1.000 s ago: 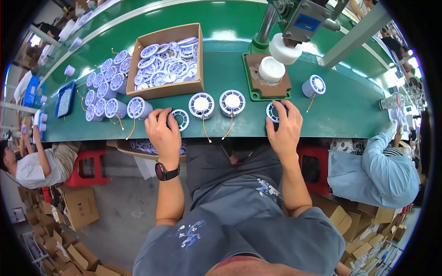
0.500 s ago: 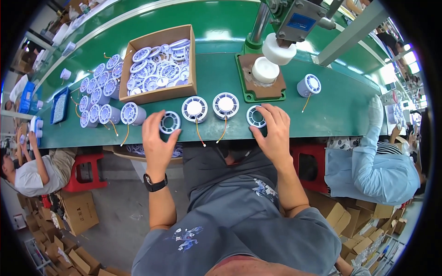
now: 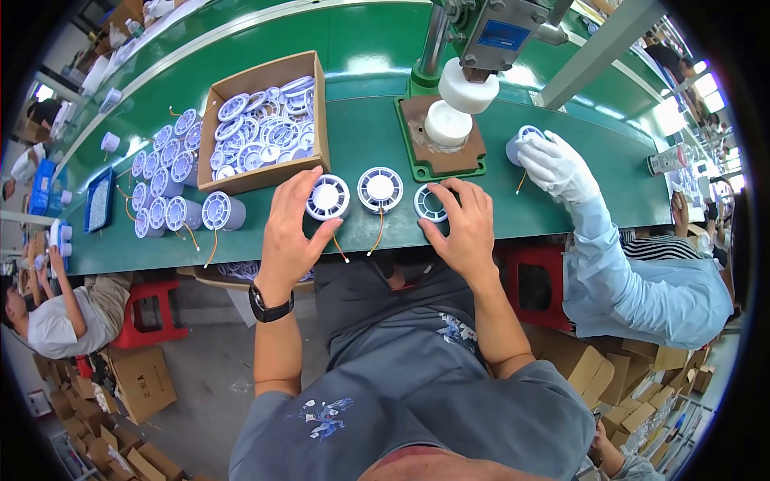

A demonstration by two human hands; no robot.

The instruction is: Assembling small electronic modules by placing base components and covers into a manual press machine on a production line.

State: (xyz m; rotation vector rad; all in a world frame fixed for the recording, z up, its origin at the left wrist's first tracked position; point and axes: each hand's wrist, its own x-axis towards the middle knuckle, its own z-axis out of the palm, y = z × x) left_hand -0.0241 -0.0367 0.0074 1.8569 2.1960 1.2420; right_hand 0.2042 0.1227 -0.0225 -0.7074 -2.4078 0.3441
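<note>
Your left hand [image 3: 293, 228] lies on the green bench [image 3: 561, 200] with its fingers curled loosely around a round white fan-like part [image 3: 328, 197], thumb below it and fingertips at its upper left edge, so it has hold of the part's side. Just right of that part stands a second white round part [image 3: 380, 188] with an orange wire trailing toward you; neither hand touches it. Your right hand [image 3: 464, 228] sits right of the second part, fingers spread and bent over a third round part [image 3: 431, 204] (the thumb presses near its lower rim, the fingertips reach its right side).

Beyond the second part, further from you, stands the press [image 3: 473, 48] on a brown plate in a green frame, a white cylinder [image 3: 447, 123] under its white head. Left of the press is a cardboard box [image 3: 261, 120] of white grilles, and left of the box a cluster of finished round parts [image 3: 164, 180]. Right of the press, a co-worker's white-gloved hand [image 3: 555, 164] grips another part.
</note>
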